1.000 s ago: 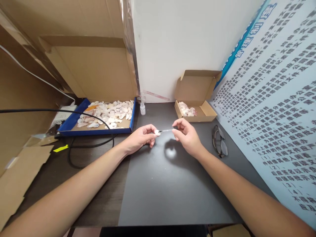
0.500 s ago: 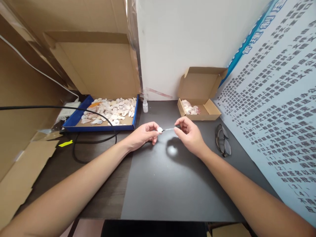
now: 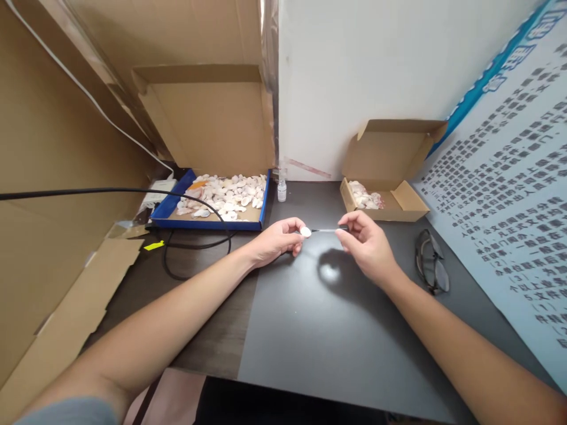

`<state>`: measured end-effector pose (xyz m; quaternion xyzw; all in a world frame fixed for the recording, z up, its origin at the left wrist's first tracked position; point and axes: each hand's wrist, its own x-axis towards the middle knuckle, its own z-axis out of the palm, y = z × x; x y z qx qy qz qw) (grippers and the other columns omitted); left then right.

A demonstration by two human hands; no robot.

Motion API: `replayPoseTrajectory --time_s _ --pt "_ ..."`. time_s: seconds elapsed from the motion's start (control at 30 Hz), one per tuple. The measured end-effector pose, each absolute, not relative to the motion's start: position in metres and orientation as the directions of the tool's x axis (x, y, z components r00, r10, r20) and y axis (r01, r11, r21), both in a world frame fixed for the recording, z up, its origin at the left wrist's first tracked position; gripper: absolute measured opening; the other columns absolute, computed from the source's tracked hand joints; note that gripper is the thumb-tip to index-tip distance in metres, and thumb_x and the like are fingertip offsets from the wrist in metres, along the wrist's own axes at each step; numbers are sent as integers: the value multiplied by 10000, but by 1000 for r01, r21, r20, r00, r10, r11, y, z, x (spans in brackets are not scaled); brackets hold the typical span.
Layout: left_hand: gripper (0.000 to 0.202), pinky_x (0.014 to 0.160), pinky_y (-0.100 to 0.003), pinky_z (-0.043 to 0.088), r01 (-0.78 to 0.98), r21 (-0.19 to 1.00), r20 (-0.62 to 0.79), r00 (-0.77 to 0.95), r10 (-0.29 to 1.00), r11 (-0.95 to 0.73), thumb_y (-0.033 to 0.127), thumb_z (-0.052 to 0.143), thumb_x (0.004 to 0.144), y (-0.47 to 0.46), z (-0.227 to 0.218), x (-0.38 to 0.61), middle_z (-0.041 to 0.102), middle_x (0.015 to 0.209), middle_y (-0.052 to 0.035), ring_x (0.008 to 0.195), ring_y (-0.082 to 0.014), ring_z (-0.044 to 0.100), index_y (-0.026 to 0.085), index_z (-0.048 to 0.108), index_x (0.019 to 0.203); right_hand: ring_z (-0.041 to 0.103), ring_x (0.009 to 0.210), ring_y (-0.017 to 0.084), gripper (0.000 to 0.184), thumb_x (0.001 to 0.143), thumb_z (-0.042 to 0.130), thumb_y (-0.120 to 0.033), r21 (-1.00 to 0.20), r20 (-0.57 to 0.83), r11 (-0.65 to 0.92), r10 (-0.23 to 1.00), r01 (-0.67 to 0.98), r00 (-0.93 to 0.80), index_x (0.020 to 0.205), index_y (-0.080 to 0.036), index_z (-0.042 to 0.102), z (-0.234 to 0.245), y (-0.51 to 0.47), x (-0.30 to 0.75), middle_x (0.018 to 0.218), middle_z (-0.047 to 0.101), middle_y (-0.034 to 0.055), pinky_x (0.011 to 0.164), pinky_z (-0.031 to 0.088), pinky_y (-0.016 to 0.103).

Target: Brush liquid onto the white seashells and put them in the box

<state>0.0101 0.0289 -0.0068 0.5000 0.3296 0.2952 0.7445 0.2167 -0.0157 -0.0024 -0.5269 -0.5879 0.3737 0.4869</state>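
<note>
My left hand (image 3: 278, 239) pinches a small white shell (image 3: 305, 232) above the dark desk mat (image 3: 328, 336). My right hand (image 3: 367, 247) holds a thin brush-like stick (image 3: 326, 229) by its dark end, with the tip touching the shell. Both hands hover over the middle of the mat, a little apart from each other. A blue tray (image 3: 165, 213) with several pale shells lies at the back left. A small open cardboard box (image 3: 410, 203) holding a few shells stands at the back right.
A tiny clear bottle (image 3: 282, 190) stands by the wall between tray and box. Glasses (image 3: 432, 270) lie at the right. A black cable (image 3: 177, 268) loops left of the mat. Cardboard sheets (image 3: 66, 147) wall the left side; a printed poster (image 3: 514, 195) leans on the right.
The view has swung to the left, so everything sits further right in the picture. The hands keep the same pose, shell and stick still touching.
</note>
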Motion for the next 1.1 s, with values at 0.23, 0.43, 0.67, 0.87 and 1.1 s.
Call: replayPoseTrajectory --time_s 0.23,0.43,0.67,0.87,1.1 --pt "257 557 -216 414 -156 926 -184 608 772 344 218 725 686 30 -10 8 528 686 38 564 -64 494 159 544 859 422 529 85 262 773 674 -355 -943 207 190 978 273 38 910 -186 527 -5 -17 217 654 431 -49 512 359 238" --pt "235 554 -219 415 -157 921 -190 615 765 355 212 717 684 30 -10 8 529 694 29 567 -66 493 152 555 844 415 526 82 257 768 687 -344 -953 198 184 979 240 39 898 -189 529 -6 -16 217 651 432 -48 507 353 235" --pt "263 551 -214 426 -129 930 -200 609 768 345 248 734 688 30 -8 9 535 696 30 565 -66 498 153 552 852 412 529 84 255 751 673 -349 -951 197 183 980 251 30 874 -184 522 1 -17 214 640 424 -52 515 353 239" --pt "245 552 -214 430 -108 938 -199 610 767 330 254 722 699 28 -6 9 543 731 25 574 -65 509 145 571 858 399 540 81 234 756 665 -336 -940 217 204 976 275 20 865 -185 523 3 -19 213 641 425 -49 527 349 237" --pt "260 550 -215 431 -96 940 -205 606 768 326 274 735 700 28 -5 9 549 747 18 575 -65 509 145 569 854 395 543 79 223 757 664 -328 -941 208 204 978 268 -15 861 -188 524 4 -19 213 647 417 -48 528 349 234"
